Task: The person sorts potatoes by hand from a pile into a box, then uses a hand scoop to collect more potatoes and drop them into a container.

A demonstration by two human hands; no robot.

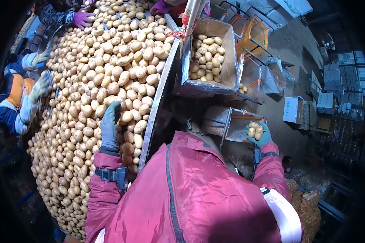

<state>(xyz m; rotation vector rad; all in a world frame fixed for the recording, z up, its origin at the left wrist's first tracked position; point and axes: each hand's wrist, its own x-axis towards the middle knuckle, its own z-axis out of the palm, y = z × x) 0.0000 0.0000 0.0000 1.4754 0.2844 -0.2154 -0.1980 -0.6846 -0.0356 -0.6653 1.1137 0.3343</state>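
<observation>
A broad heap of pale potatoes [105, 81] covers the table to my left. My left hand [110, 121], in a grey-green glove, lies over the near right part of the heap with its fingers stretched out, touching or just above the potatoes. Out to my right, my right hand [260, 135] is closed round a few potatoes [255, 131] in a teal glove. It is above a wire-framed stand [236, 125] with a clear plastic liner, close to its right end.
Ahead, a plastic-lined box [231, 79] holds many potatoes. A metal rail [161, 97] edges the table. Across the heap are other people's gloved hands [40, 87] and a purple-gloved hand [83, 19]. An orange crate [253, 34], cartons [293, 109] and a full mesh sack [306, 210] stand right.
</observation>
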